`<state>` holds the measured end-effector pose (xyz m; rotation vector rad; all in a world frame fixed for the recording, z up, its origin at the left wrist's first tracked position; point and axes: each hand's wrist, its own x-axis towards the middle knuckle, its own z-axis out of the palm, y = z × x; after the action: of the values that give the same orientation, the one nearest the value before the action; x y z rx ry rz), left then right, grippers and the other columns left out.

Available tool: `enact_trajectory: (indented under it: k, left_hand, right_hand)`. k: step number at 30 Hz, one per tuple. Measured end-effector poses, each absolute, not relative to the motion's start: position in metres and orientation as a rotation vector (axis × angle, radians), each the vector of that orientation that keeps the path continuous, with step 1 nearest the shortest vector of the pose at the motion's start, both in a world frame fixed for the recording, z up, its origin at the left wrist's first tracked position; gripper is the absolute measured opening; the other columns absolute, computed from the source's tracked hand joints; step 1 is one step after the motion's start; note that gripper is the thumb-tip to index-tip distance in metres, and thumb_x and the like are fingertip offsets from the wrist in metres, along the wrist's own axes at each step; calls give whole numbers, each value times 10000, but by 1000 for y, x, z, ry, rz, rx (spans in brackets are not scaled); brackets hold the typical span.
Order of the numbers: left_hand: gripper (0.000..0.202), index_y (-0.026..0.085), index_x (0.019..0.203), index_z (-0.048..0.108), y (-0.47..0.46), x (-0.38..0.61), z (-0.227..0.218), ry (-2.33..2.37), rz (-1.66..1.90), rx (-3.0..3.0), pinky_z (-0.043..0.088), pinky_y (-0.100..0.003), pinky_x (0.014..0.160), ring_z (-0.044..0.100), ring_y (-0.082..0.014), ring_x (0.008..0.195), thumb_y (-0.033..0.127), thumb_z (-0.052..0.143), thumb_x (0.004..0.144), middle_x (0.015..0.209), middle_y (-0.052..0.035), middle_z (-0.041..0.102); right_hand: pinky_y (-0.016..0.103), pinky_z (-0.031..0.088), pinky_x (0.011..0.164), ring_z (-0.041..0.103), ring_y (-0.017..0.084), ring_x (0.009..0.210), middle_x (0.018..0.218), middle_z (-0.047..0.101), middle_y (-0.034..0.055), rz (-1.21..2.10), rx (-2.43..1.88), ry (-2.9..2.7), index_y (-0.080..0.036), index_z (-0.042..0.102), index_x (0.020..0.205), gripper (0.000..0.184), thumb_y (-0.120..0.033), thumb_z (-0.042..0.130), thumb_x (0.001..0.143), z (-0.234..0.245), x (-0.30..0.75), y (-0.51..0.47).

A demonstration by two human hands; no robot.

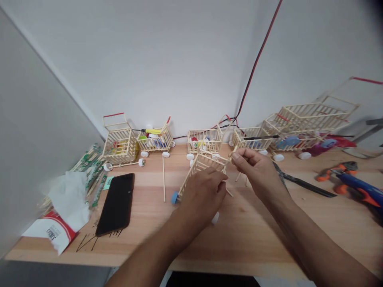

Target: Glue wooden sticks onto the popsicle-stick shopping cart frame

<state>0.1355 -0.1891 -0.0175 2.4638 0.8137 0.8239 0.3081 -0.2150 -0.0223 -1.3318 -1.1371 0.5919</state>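
At the middle of the pale wooden surface (254, 247), a tilted miniature cart of pale wooden sticks (203, 164) sat between both hands.
The right hand (254, 169), nearly closed, pinched a thin wooden stick (234, 151) between thumb and forefinger at the cart's upper corner, a precise fingertip hold. The left hand (203, 195), fingers curled, lay over the cart's lower side, though its grip could not be judged. A round blue bottle-cap wheel (174, 197) sat at the cart's near corner, and a black smartphone (115, 203) lay well left.
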Motion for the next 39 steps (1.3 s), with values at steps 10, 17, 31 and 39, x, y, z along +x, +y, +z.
enact_trajectory:
  k: [10,17,31,39]
  left_hand:
    - [218,153,1000,732,-188,137,-18,805,834,2467,537,-348,827,686,-207,893,95,568,869,958,-54,741]
    - [219,155,1010,729,-188,136,-20,801,830,2484,545,-350,824,687,-204,886,97,569,871,959,-54,743]
    - [225,172,1015,730,-187,137,-20,813,811,2503,548,-352,826,685,-205,894,114,559,880,971,-49,739]
    - [231,179,1015,727,-188,136,-19,815,811,2506,549,-349,815,684,-202,883,119,544,886,955,-45,737]
  right_hand:
    - [259,347,604,428,114,650,709,508,-18,587,-1314,-1154,-189,614,767,288,-464,672,825,-23,309,-215]
    - [263,359,602,425,117,638,693,503,-19,572,-1333,-1157,-195,611,752,294,-476,672,817,-21,308,-217]
    - [263,323,576,395,112,614,671,469,-35,563,-1319,-1138,-201,596,765,251,-435,663,828,-22,305,-214]
    - [266,361,604,443,129,666,721,512,-14,507,-1346,-1119,-211,595,751,265,-454,688,802,-24,306,-214]
